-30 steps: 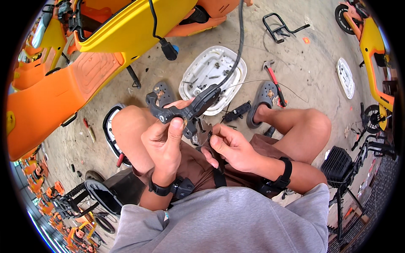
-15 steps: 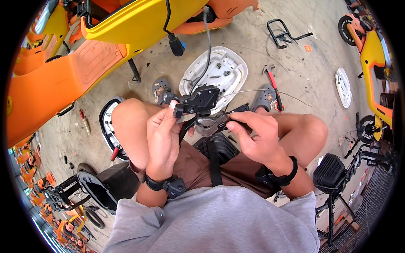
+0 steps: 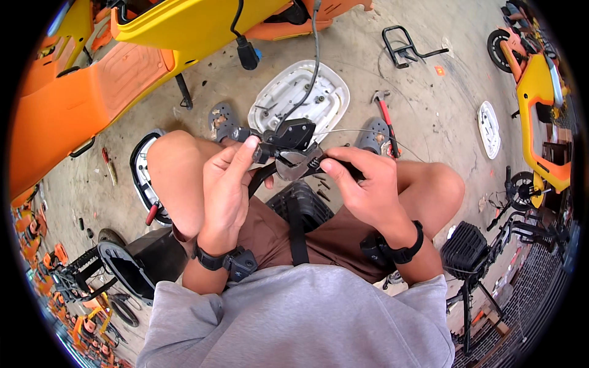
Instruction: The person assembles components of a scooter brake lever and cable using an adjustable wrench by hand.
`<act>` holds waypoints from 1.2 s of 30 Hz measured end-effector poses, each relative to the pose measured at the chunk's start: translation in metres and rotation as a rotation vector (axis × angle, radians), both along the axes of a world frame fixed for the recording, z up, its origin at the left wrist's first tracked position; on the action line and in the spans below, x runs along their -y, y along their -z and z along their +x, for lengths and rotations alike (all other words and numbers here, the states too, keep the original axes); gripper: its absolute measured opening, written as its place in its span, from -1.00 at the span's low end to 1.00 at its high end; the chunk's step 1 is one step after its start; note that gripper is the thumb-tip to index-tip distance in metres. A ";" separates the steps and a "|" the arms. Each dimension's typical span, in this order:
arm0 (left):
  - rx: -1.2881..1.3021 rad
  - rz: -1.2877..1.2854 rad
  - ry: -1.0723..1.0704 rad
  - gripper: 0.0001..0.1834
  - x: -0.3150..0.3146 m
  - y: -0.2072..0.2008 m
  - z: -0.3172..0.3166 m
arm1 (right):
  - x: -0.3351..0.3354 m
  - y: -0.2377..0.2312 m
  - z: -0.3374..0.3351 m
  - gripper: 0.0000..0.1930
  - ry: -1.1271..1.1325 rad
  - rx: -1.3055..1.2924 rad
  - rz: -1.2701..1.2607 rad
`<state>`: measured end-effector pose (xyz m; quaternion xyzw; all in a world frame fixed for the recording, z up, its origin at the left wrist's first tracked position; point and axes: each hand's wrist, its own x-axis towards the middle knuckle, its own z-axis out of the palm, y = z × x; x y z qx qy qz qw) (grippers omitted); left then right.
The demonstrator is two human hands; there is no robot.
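Note:
My left hand (image 3: 228,187) pinches a black brake lever assembly (image 3: 293,135) between thumb and fingers, above my lap. A grey cable (image 3: 315,58) runs from it up toward the scooter, and a thin wire (image 3: 350,130) sticks out to the right. In my right hand (image 3: 371,187) is an adjustable wrench (image 3: 292,168), its silver jaws up against the assembly's lower side near the lever. Fingers partly cover the wrench handle. I cannot tell whether the jaws grip a nut.
An orange and yellow scooter (image 3: 116,92) stands at the far left. A white shell with loose hardware (image 3: 340,101) lies beyond my feet, a red-handled hammer (image 3: 386,113) right of it. Farther off are a black tube frame (image 3: 405,50) and another white shell (image 3: 489,130). A screwdriver (image 3: 108,164) lies left.
The wrench jaws have shifted up and turned closer against the brake lever assembly. My right hand has moved with it. The whole view has also shifted slightly.

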<state>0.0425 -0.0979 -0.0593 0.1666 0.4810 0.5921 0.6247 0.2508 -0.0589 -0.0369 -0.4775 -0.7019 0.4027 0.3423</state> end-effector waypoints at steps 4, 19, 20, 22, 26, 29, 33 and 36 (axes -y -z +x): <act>-0.117 0.069 0.013 -0.71 0.002 0.001 -0.001 | 0.000 0.006 0.005 -0.87 -0.014 0.017 0.132; -0.234 0.190 -0.103 -0.77 0.006 -0.005 0.006 | 0.003 0.007 -0.008 -0.85 0.044 -0.140 -0.159; -0.263 0.206 -0.103 -0.77 0.006 -0.005 0.007 | 0.006 0.009 -0.011 -0.85 0.070 -0.164 -0.206; -0.326 0.238 -0.105 -0.78 0.007 -0.006 0.008 | 0.008 0.011 -0.012 -0.84 0.062 -0.224 -0.347; -0.314 0.225 -0.186 -0.78 0.012 0.012 0.003 | 0.015 0.020 -0.018 -0.81 0.048 -0.490 -0.624; -0.325 0.226 -0.202 -0.77 0.012 0.013 0.001 | 0.018 0.022 -0.023 -0.79 -0.023 -0.602 -0.751; -0.339 0.280 -0.182 -0.76 0.011 0.010 0.000 | 0.019 0.024 -0.023 -0.77 -0.120 -0.661 -0.916; -0.356 0.301 -0.181 -0.77 0.008 0.002 0.005 | 0.023 0.027 -0.023 -0.75 -0.177 -0.798 -1.054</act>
